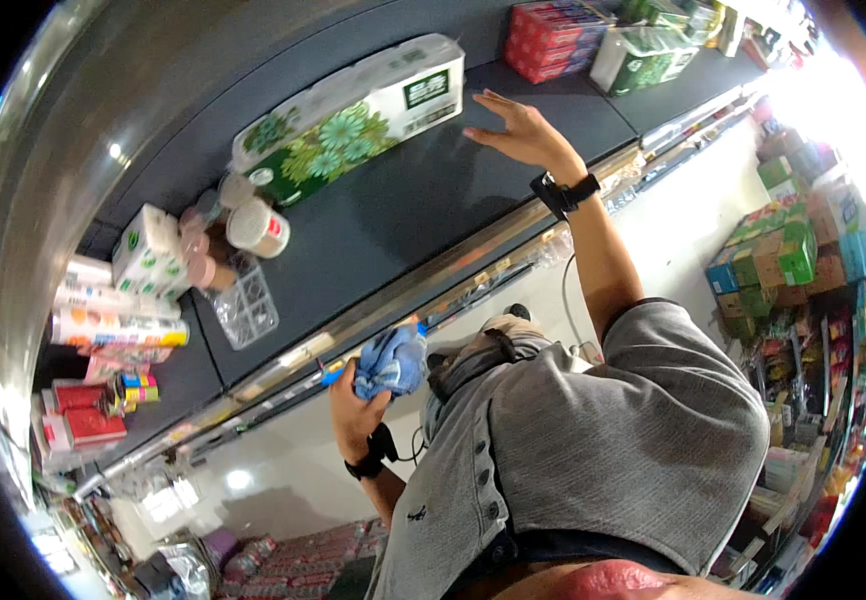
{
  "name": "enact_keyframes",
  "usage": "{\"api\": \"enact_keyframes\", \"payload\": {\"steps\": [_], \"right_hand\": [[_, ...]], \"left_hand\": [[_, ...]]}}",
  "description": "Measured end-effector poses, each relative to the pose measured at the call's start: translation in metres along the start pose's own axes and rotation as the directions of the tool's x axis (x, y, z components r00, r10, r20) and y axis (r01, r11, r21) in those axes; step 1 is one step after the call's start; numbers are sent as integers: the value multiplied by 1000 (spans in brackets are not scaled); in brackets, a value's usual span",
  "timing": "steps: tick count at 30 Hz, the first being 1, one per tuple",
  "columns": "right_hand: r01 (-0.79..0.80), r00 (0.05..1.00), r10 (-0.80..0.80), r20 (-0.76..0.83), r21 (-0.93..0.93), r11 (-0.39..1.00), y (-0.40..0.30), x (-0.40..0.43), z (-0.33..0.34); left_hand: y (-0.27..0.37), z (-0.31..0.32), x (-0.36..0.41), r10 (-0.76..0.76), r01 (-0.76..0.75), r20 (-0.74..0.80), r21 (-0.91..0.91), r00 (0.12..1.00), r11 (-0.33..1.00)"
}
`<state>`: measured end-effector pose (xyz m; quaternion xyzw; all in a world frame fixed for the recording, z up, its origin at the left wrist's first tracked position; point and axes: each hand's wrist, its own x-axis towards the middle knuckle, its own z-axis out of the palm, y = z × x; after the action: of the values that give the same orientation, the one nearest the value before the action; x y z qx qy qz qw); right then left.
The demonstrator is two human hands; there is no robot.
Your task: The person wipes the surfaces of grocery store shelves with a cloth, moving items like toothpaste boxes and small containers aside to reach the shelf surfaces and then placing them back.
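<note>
My left hand (358,409) grips a crumpled blue cloth (392,364) in front of the shelf's front edge. Over the dark grey shelf (403,217), my right hand (519,131) is held with its fingers apart and holds nothing. It is nearest the right end of a long white-and-green plastic-wrapped pack (350,120) with a flower print, which looks like tissue. A small gap shows between fingers and pack. Left of the pack stand a white tub (258,227), several blurred pinkish containers (208,270) and a clear plastic compartment tray (245,304).
Further left are a white-and-green pack (152,251), wrapped rolls (118,328) and red boxes (88,412). Red boxes (553,41) and a green-and-white pack (643,60) stand at upper right. Stacked cartons (767,255) are behind me on the right. A cable (569,300) hangs by my right arm.
</note>
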<state>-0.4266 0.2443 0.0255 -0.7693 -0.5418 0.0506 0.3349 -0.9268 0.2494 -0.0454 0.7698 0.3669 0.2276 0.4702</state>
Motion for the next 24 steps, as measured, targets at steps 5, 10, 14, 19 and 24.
{"api": "enact_keyframes", "payload": {"steps": [5, 10, 14, 19, 24], "right_hand": [[-244, 882, 323, -343, 254, 936, 78, -35, -88], [-315, 547, 581, -603, 495, 810, 252, -34, -175], [-185, 620, 644, -448, 714, 675, 414, -30, -274], [-138, 908, 102, -407, -59, 989, 521, 17, -361], [137, 933, -247, -262, -377, 916, 543, 55, -356]], "left_hand": [[-5, 19, 6, -115, 112, 50, 68, 992, 991], [24, 50, 25, -101, 97, 50, 70, 994, 993], [60, 82, 50, -152, 135, 110, 143, 982, 980], [93, 144, 65, -104, 103, -1, 124, 995, 987], [96, 206, 60, -56, 56, -2, 112, 998, 992]]}}
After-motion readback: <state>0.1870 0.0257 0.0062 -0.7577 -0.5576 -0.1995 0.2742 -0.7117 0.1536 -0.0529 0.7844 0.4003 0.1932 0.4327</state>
